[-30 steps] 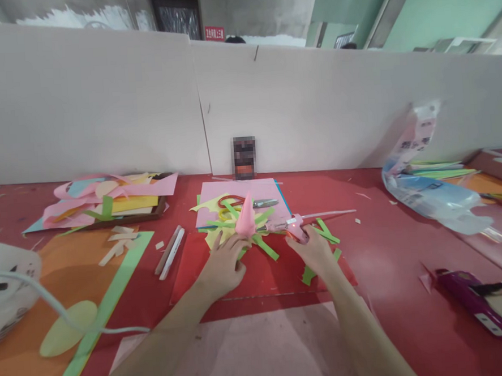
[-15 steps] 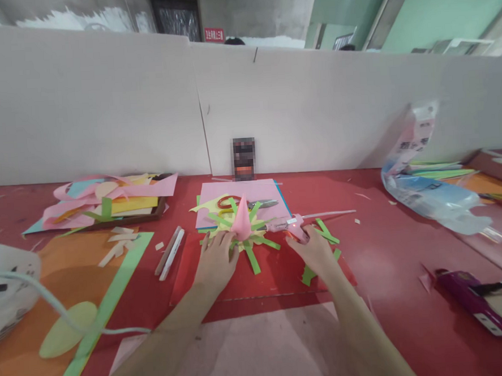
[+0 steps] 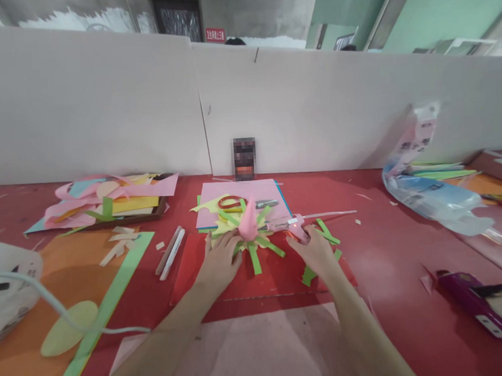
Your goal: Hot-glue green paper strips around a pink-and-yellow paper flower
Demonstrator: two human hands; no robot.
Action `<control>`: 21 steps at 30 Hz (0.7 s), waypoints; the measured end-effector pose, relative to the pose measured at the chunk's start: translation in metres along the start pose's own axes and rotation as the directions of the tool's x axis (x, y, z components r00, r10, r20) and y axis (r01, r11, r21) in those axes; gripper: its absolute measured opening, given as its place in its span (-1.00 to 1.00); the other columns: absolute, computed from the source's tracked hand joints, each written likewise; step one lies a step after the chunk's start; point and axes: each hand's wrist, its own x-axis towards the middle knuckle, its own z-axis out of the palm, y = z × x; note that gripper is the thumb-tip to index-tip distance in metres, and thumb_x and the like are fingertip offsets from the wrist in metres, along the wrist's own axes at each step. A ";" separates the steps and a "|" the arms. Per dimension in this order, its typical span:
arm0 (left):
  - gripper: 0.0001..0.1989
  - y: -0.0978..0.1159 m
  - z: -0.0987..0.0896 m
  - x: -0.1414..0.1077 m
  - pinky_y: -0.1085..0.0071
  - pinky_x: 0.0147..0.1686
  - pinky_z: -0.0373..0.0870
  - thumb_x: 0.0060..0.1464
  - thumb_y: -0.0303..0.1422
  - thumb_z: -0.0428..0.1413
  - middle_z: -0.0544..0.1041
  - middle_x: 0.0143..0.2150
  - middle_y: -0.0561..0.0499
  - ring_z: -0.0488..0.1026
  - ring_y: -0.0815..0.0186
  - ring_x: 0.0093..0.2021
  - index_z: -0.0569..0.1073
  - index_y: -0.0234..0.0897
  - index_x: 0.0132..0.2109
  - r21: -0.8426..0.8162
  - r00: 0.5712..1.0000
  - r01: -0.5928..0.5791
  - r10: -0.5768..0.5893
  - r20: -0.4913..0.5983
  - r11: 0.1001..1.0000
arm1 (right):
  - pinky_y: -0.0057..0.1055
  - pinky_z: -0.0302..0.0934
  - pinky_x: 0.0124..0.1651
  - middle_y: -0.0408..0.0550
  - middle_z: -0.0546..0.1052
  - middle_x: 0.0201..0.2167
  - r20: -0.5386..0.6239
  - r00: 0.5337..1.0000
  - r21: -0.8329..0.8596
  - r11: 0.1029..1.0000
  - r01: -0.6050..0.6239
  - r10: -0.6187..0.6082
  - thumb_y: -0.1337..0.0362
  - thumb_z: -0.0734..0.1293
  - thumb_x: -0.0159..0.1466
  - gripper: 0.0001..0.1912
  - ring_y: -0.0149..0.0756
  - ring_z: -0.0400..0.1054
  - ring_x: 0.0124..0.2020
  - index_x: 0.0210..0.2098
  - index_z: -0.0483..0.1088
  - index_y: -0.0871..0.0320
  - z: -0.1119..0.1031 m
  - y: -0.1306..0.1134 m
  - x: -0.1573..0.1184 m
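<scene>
My left hand (image 3: 221, 253) is closed on the left edge of a paper craft piece. Green paper strips (image 3: 255, 258) radiate from its pale yellow, jagged base, and a pink paper cone (image 3: 248, 223) points up from the middle. My right hand (image 3: 315, 247) grips a pink hot glue gun (image 3: 295, 226) by its handle; a glue stick (image 3: 333, 213) juts from its back. The gun's nozzle points left, close to the foot of the cone; whether they touch, I cannot tell. Behind the craft lie scissors (image 3: 265, 204), partly hidden by it.
Pink sheets (image 3: 209, 199) lie under the scissors. Paper scraps fill a tray (image 3: 150, 215) at the left, near two pens (image 3: 172, 253). Green offcuts (image 3: 309, 276) sit by my right hand. A purple tool (image 3: 475, 305) and a plastic bag (image 3: 439, 199) are at the right.
The paper piece with its pink cone has shifted slightly right and turned a little, and my left hand has moved with it. My right hand and the glue gun look nearly unmoved.
</scene>
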 end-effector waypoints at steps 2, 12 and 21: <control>-0.71 0.000 0.000 0.000 -0.02 0.19 -0.35 0.08 -0.48 -0.12 0.34 0.08 0.01 0.22 0.25 0.11 0.27 -0.12 -0.06 -0.013 1.000 -0.021 0.021 0.011 1.000 | -0.42 0.03 -0.44 -0.10 0.38 -0.47 -0.004 1.000 0.000 1.000 0.006 -0.006 -0.02 0.21 0.01 -0.65 -0.28 0.26 -0.48 -0.35 0.25 0.11 0.000 0.001 0.000; -0.66 -0.002 0.004 0.000 -0.09 0.17 -0.35 0.15 -0.43 -0.14 0.33 0.11 0.01 0.17 0.17 0.16 0.23 -0.09 0.07 0.044 1.000 0.002 -0.003 0.024 0.999 | -0.42 0.05 -0.43 -0.09 0.39 -0.46 -0.001 1.000 0.000 1.000 0.000 0.000 -0.03 0.21 0.01 -0.64 -0.28 0.27 -0.47 -0.34 0.25 0.11 0.001 0.001 0.000; -0.61 0.001 0.004 -0.001 -0.06 0.17 -0.25 0.15 -0.41 -0.15 0.27 0.16 0.01 0.10 0.19 0.20 0.16 -0.14 0.14 0.146 0.998 0.057 -0.057 -0.006 0.988 | -0.44 0.04 -0.43 -0.09 0.40 -0.44 0.013 1.000 -0.020 1.000 0.006 -0.006 -0.05 0.20 0.03 -0.61 -0.29 0.27 -0.46 -0.30 0.27 0.12 0.003 0.004 0.001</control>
